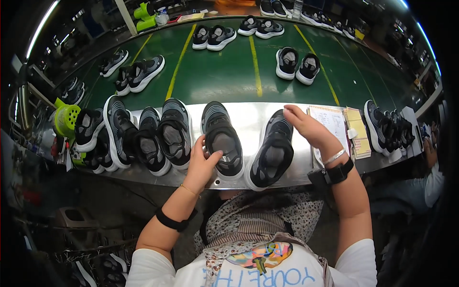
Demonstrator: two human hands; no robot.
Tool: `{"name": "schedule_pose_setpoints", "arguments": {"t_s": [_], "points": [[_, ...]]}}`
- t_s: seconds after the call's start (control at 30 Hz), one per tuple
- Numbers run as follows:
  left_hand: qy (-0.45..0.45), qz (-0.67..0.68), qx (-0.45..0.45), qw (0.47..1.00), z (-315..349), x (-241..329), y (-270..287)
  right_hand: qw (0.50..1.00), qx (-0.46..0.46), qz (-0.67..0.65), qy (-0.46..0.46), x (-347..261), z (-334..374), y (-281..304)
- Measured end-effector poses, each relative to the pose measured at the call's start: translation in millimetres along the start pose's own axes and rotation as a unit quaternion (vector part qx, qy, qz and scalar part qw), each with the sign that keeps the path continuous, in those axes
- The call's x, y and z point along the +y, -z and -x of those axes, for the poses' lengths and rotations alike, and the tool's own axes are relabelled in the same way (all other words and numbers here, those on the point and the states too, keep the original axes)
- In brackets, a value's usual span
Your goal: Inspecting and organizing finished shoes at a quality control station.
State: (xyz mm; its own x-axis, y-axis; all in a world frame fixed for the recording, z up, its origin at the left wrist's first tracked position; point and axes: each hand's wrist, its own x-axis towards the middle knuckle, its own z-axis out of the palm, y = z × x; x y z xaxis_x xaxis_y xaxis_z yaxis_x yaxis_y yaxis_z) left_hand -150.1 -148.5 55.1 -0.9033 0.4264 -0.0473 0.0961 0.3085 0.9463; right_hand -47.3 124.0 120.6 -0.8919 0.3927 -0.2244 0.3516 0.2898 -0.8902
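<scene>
Two black-and-grey sneakers with white soles stand in front of me on a shiny metal ledge, toes pointing away. My left hand [202, 163] grips the left sneaker [223, 119] at its collar, thumb inside the opening and fingers along the outer side. Close to the toe of the right sneaker [276, 136], which tilts slightly, is my right hand [310, 125]. Its fingers are stretched out, and the fingertips are at the toe's right edge; whether they touch it I cannot tell.
More sneakers [174, 129] crowd the ledge [299, 167] at left. Spiral notebooks [330, 125] and further sneakers [382, 126] are at right. Beyond, pairs of sneakers [215, 37] ride a green belt [210, 81] with yellow lines. A lime-green device [67, 117] stands far left; another person's hand [429, 153] shows far right.
</scene>
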Motion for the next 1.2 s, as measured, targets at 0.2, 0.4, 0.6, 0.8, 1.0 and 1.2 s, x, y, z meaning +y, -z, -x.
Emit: {"name": "schedule_pose_setpoints", "arguments": {"t_s": [0.2, 0.4, 0.6, 0.8, 1.0, 1.2], "points": [[0.142, 0.451, -0.077, 0.878, 18, 6, 13, 0.950, 0.173, 0.227, 0.123, 43, 57, -46], [0.163, 0.497, -0.132, 0.842, 28, 7, 6, 0.990, 0.138, -0.027, 0.018, 49, 87, -89], [0.166, 0.524, -0.147, 0.823, 31, -1, -5, 0.844, 0.119, -0.522, 0.018, 70, 92, -84], [0.184, 0.567, -0.194, 0.779, 30, -7, -11, 0.842, 0.070, -0.534, 0.037, 52, 91, -80], [0.200, 0.567, -0.198, 0.774, 33, 1, -17, 0.885, 0.047, -0.461, 0.052, 48, 94, -75], [0.195, 0.562, -0.204, 0.778, 33, -6, -16, 0.867, 0.038, -0.492, 0.073, 54, 92, -76]]}}
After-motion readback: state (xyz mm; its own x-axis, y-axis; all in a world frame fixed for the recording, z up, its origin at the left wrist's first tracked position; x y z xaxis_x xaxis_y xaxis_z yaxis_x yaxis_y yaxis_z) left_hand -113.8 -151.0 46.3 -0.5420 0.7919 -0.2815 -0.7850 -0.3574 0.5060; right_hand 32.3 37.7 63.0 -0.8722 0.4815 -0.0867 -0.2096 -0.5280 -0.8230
